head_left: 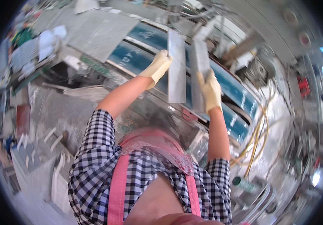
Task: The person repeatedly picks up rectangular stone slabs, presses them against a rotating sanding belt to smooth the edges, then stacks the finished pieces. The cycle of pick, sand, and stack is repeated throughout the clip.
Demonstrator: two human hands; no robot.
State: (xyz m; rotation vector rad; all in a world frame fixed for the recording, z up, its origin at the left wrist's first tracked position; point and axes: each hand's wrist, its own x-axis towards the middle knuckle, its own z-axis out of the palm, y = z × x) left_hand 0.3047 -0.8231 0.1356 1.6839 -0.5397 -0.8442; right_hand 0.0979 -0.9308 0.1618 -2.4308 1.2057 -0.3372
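Note:
Both hands wear cream gloves and are stretched forward over blue, wet-looking strips (126, 57) in a machine bed. My left hand (156, 68) is closed on the left edge of a long, flat grey slab (176, 73). Beside it, a gap apart, is a second grey slab (199, 56), its broad face turned partly aside. At that slab's near right side is my right hand (211, 90), thumb raised against the slab and fingers at its edge. The fingers of both hands are partly hidden by the slabs.
A broad grey sheet (82, 32) covers the bed's far left. A motor-like unit (258, 71) stands to the right, with yellow hoses (259, 138) below it. A stack of grey pieces (37, 161) is at lower left, and a green pipe (246, 183) at lower right.

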